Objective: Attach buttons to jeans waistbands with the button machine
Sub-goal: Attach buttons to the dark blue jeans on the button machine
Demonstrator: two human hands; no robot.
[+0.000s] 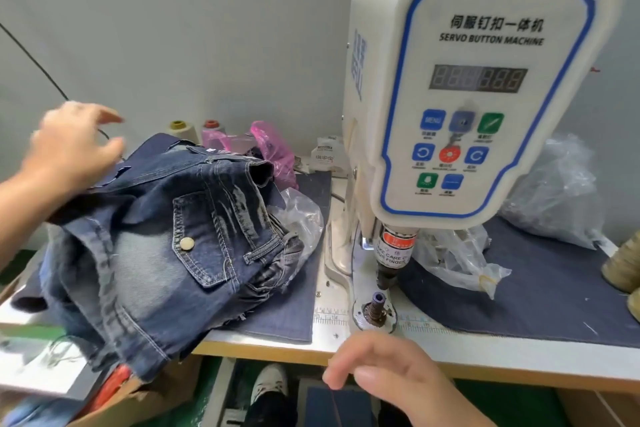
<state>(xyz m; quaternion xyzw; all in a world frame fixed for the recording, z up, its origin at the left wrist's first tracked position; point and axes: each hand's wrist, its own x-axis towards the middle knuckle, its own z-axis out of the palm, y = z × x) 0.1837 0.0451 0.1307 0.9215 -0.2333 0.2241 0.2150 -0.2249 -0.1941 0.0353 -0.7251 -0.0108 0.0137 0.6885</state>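
Stood against a plain grey wall (207, 28) on the far side, with a thin black cable (34, 61) slanting across its left part. Ran left to right beneath it as a pale bench (485, 354) with a wooden front edge, spread with dark blue cloth (554, 302) on both sides of the machine. Showed green floor (502, 402) under the near edge, with a shoe (270, 388) planted there. Rose at right of centre as a white servo button machine (478, 87), panel facing near, its punch hanging just above a small purple-tipped die (375, 300) on the base plate. Lay heaped on the left of the bench as a pile of dark washed jeans (166, 243), spilling over the near left edge, one metal button (187, 243) showing on a pocket flap. Sat crumpled as clear plastic bags (554, 191) to the right of and behind the machine, and a pink bag (273, 149) beyond the jeans. Stood far back as two thread cones (194, 128) by the wall.

Rested the left hand (72, 146) on the far left top of the jeans, blurred, fingers extended, gripping nothing visible. Hovered the right hand (384, 371) at the near edge in front of the die, fingers loosely curled, holding nothing.
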